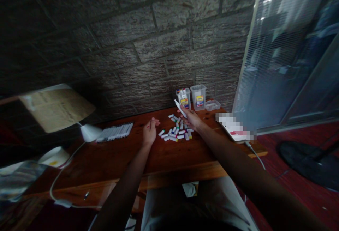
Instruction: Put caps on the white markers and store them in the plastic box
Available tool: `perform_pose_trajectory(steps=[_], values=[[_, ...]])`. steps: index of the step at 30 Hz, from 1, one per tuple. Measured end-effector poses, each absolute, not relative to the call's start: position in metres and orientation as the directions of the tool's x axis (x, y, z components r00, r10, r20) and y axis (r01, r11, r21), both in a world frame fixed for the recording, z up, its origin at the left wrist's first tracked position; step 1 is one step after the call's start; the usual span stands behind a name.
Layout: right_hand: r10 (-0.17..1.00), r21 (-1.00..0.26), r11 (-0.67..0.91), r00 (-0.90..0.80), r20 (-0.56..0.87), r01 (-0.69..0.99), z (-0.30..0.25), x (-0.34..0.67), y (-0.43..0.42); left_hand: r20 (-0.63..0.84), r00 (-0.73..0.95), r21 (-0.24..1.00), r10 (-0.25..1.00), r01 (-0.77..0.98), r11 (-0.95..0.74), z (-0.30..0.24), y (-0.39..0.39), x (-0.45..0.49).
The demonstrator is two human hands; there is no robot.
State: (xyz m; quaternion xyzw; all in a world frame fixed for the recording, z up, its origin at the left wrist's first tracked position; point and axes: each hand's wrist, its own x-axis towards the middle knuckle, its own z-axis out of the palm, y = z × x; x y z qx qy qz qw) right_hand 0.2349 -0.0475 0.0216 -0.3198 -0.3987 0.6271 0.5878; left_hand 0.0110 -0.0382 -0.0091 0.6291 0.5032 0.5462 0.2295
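Observation:
My right hand [191, 119] is closed on a white marker [179, 107] and holds it tilted just above a scattered heap of several white markers with coloured caps [176, 132] on the wooden table [111, 160]. My left hand [149, 131] hovers left of the heap, fingers loosely curled with the palm turned inward, and nothing shows in it. Behind the heap stand two clear plastic containers: the left one [183, 97] holds a few markers, and the right one [198, 97] looks empty.
A row of white markers [115, 132] lies in a tray at the left. A small clear lid [212, 105] rests by the containers. A lamp [57, 107] with a white cable stands at the left, a brick wall is behind, and a fan base [307, 160] sits on the floor at the right.

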Motion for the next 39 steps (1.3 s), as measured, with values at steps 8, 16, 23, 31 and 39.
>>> perform_pose_trajectory(steps=[8, 16, 23, 31, 39], values=[[0.991, -0.878, 0.021, -0.107, 0.082, -0.477, 0.0219, 0.2362, -0.0466, 0.449, -0.1, 0.839, 0.888, 0.388, -0.381, -0.0095, -0.0372, 0.0106], [0.993, -0.88, -0.008, -0.11, 0.051, -0.476, 0.0201, 0.2374, -0.045, 0.45, -0.098, 0.836, 0.888, 0.396, -0.38, -0.0105, -0.0365, 0.0102], [0.989, -0.847, -0.06, -0.145, 0.021, -0.528, 0.0238, 0.2392, -0.0466, 0.439, -0.106, 0.84, 0.892, 0.401, -0.365, -0.0083, -0.0388, 0.011], [0.99, -0.85, -0.067, -0.142, 0.009, -0.522, 0.0241, 0.2389, -0.0461, 0.435, -0.114, 0.847, 0.893, 0.388, -0.363, -0.0089, -0.0378, 0.011], [0.988, -0.859, -0.065, -0.154, 0.016, -0.507, 0.0257, 0.2383, -0.0476, 0.443, -0.1, 0.839, 0.891, 0.397, -0.373, -0.0091, -0.0376, 0.0107]])
